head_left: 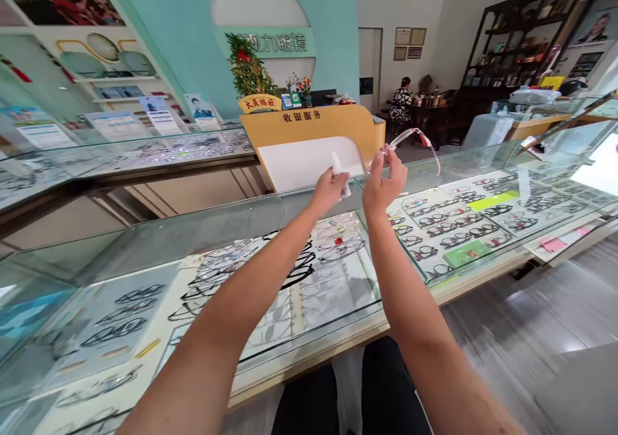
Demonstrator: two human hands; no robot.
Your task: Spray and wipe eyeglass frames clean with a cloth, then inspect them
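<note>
My left hand (329,189) is closed around a small white bottle (337,162), whose top rises above the fingers; its lower part shows below them. To its right, my right hand (385,181) pinches a pair of glasses (425,140) with clear, pinkish frames. The temples stick out to the right, and a red patch shows on one of them. Both hands are raised over the glass display counter (333,322), apart from each other. Under the glass lie rows of eyeglasses (226,274), partly hidden by my left forearm.
A yellow and white cashier desk (313,126) stands behind the counter. More eyeglasses (454,226) lie in the case on the right, with a green tray (467,253). A person (402,103) sits at a far table. Another glass case (193,145) stands at the left.
</note>
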